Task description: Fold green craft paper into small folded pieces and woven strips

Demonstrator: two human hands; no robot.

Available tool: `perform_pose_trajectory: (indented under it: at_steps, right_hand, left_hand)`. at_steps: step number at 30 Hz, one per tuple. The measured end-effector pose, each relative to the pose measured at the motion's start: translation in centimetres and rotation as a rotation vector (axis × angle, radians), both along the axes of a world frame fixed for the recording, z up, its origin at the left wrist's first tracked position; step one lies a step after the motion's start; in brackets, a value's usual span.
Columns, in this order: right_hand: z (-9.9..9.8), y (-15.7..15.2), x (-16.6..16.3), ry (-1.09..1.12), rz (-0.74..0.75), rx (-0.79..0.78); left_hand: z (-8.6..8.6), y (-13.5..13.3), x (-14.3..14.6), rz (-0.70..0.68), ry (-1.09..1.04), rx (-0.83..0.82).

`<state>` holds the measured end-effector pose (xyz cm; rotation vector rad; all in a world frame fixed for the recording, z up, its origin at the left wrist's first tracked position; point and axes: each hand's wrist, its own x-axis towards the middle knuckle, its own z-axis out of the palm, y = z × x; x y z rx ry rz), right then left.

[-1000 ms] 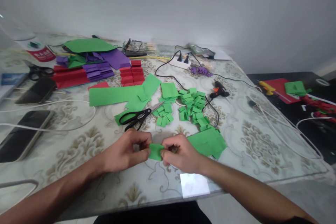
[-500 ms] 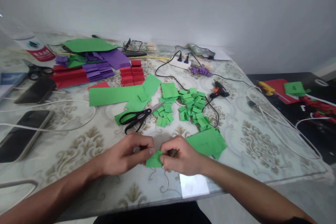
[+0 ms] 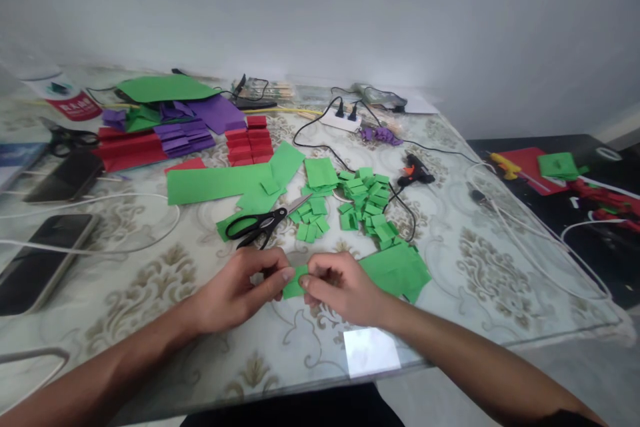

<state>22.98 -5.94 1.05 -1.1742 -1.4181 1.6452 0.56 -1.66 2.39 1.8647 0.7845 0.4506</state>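
Near the table's front edge, my left hand and my right hand meet over a small green paper piece. Both pinch it between thumb and fingers, and most of it is hidden by the fingertips. Just beyond the hands lie black scissors on green paper scraps. A pile of small folded green pieces sits behind my right hand, and a stack of green squares lies right beside it.
Long green strips, red folded stacks and purple paper lie further back. A glue gun, a power strip and cables cross the right side. Two phones lie at the left.
The green piece dropped towards the table, then came back up and shows less between my fingertips. Both hands stayed together in the same spot. The view shifted slightly.
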Motion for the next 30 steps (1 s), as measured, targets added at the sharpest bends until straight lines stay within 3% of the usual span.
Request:
perform_pose_trajectory:
  at_steps: [13, 17, 24, 30]
  right_hand:
    - [-0.3, 0.4, -0.1, 0.069, -0.106, -0.024]
    - [0.1, 1.1, 0.2, 0.111, -0.148, -0.061]
    - [0.0, 4.3, 3.3, 0.175, -0.637, 0.085]
    - [-0.6, 6.3, 5.2, 0.180, -0.773, 0.135]
  left_hand:
    - [-1.0, 0.1, 0.1, 0.054, 0.036, -0.041]
    - [-1.0, 0.1, 0.3, 0.079, -0.022, -0.120]
    - [-0.7, 0.0, 0.5, 0.049, 0.033, -0.139]
    - [-0.9, 0.1, 0.6, 0.033, 0.031, -0.140]
